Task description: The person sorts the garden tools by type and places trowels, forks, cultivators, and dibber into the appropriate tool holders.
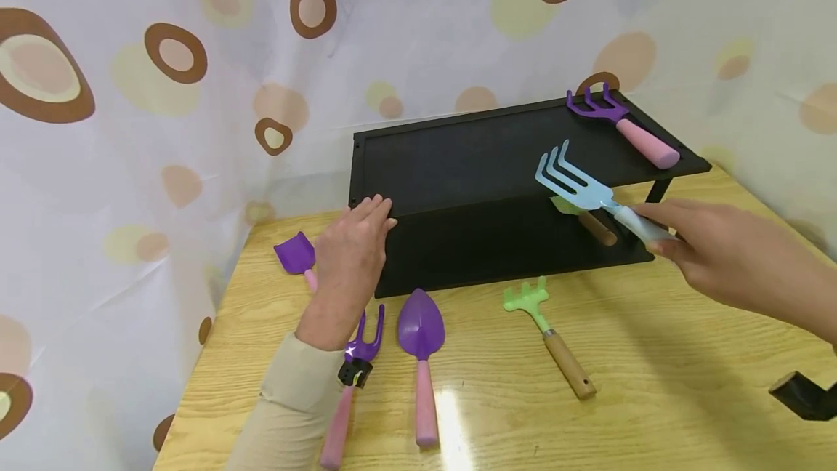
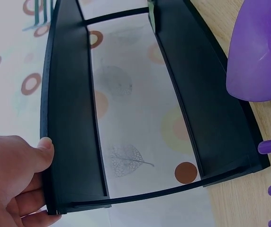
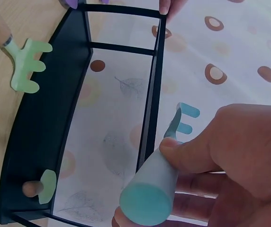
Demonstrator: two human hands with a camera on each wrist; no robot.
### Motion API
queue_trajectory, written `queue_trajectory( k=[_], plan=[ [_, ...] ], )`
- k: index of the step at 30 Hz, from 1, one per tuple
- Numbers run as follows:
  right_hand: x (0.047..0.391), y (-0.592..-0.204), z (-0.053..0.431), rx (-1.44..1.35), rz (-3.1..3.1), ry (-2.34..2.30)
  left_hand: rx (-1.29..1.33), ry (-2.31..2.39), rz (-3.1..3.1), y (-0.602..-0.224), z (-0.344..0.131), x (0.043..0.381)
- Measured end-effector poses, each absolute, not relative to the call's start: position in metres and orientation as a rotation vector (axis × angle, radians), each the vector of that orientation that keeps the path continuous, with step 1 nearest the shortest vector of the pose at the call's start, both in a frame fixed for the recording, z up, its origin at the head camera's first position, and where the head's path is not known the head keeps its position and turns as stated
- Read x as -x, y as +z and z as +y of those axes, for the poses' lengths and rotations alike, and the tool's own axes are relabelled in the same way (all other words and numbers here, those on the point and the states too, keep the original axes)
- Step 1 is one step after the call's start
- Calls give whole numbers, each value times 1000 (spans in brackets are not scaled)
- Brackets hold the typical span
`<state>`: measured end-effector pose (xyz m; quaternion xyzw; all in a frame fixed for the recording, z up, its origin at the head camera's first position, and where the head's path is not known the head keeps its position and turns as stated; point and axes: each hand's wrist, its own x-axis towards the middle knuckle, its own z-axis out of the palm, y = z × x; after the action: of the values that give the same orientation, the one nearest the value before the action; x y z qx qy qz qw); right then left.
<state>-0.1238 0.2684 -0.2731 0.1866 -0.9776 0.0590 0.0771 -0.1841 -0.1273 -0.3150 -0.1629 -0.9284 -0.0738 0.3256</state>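
Observation:
My left hand (image 1: pixel 353 256) grips the near left corner of the upper board of a black two-tier shelf (image 1: pixel 458 158). In the left wrist view, the thumb lies over the board's edge and the fingers curl beneath. My right hand (image 1: pixel 726 253) holds a light blue hand rake (image 1: pixel 582 189) by its pale handle (image 3: pixel 149 184), tines up and pointing left, above the shelf's near right side. A purple hand rake (image 1: pixel 644 142) with a pink handle lies on the upper board's right end. On the lower board, a green-bladed tool (image 1: pixel 596 227) with a wooden handle is partly hidden behind the blue rake.
In front of the shelf, a green hand rake (image 1: pixel 567 363), a purple trowel (image 1: pixel 421 333) and a purple fork (image 1: pixel 338 431) lie on the wooden table (image 1: pixel 497 413). The left wrist partly covers the fork. A purple shovel (image 1: pixel 296 254) lies left. A patterned curtain (image 1: pixel 425 35) hangs behind.

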Motion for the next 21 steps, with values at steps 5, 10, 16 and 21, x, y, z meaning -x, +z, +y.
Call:
queue_trajectory(
  k=[5, 10, 16, 21],
  plan=[
    [137, -265, 261, -557, -2925, 164, 433, -182, -2441, -316, -127, 185],
    [152, -259, 252, -595, -2906, 146, 415, -172, -2439, -316, -129, 185],
    [162, -256, 245, -574, -2943, 195, 429, -183, -2429, -317, -129, 185],
    [172, -251, 242, -563, -2946, 235, 431, -176, -2419, -318, -130, 186]
  ],
)
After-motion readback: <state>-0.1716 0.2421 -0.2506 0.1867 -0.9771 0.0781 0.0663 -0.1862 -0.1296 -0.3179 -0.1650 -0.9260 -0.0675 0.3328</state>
